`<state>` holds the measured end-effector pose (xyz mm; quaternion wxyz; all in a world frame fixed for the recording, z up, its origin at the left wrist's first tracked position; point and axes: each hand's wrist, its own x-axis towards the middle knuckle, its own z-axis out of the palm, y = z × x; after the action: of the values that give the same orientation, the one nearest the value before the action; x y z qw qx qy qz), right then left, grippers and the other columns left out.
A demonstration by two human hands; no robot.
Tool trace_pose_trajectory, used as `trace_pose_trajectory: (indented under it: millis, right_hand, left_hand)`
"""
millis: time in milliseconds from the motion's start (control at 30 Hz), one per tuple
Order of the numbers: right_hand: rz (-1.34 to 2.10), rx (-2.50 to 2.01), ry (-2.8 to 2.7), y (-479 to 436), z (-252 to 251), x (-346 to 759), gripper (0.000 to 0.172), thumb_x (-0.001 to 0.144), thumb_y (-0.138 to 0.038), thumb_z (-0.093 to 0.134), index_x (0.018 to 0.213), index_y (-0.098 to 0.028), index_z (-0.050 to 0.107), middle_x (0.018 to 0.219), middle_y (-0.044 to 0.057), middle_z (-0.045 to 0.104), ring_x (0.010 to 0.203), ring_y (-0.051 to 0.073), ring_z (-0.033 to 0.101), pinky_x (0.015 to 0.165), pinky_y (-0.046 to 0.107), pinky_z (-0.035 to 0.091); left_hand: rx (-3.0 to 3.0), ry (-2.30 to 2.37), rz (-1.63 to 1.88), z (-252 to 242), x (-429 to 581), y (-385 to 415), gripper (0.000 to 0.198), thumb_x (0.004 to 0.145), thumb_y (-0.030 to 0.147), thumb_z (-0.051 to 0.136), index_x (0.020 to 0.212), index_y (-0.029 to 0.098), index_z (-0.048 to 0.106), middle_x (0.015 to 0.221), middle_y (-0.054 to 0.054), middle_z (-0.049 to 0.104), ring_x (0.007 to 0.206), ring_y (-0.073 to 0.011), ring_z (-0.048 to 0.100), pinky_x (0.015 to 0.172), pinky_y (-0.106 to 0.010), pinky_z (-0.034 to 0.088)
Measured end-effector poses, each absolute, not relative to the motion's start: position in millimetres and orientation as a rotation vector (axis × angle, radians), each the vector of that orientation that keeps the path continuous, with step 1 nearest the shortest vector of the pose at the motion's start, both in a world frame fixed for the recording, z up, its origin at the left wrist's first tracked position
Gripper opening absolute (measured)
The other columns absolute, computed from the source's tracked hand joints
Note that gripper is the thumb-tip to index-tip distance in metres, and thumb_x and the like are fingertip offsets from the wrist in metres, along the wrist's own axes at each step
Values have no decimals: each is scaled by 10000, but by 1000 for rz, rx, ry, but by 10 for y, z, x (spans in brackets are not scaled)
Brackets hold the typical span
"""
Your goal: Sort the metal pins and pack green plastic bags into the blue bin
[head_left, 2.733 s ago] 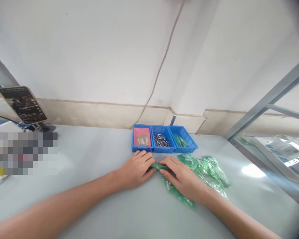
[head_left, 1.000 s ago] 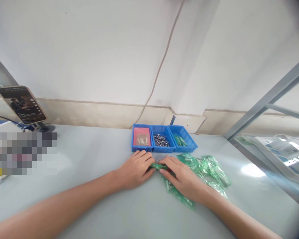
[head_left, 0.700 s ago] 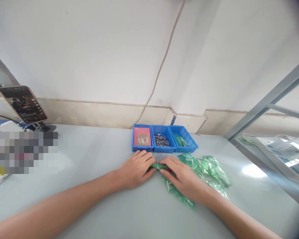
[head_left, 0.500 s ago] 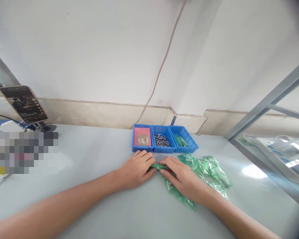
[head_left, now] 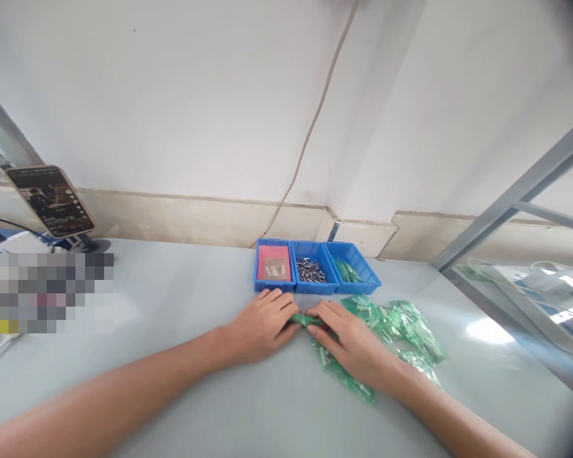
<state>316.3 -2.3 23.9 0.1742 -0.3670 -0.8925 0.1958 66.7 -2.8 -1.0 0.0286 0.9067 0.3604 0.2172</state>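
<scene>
A small green plastic bag (head_left: pixel 305 320) is stretched between my two hands, low over the grey table. My left hand (head_left: pixel 262 326) is closed on its left end, fingers bent together. At the other end my right hand (head_left: pixel 346 337) pinches the bag between thumb and fingers. Several green bags with small pale parts inside (head_left: pixel 410 324) lie to the right of my right hand, and more (head_left: pixel 344 376) lie partly beneath it. What the held bag contains is hidden by my fingers.
Behind my hands stand three blue bins: one with a pink sheet and a clear bag (head_left: pixel 274 262), one with metal pins (head_left: pixel 310 270), one with green bags (head_left: pixel 348 270). A phone (head_left: pixel 52 200) on a stand is at the left. A metal frame (head_left: pixel 510 197) rises at the right.
</scene>
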Motion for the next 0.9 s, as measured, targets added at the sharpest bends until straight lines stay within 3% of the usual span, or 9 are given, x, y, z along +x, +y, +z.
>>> trace_pose_trajectory:
  millis: [900]
  right_hand:
    - [601, -1036, -2492, -5, 221, 3151, 182, 1136, -348, 485, 1213, -254, 620, 1136, 59, 680, 1047, 245, 634, 925, 385, 515]
  left_hand:
    - [2796, 1147, 679, -25, 683, -35, 157, 1107, 315, 512, 1023, 195, 570, 1006, -47, 625, 933, -231, 552, 830, -379, 414]
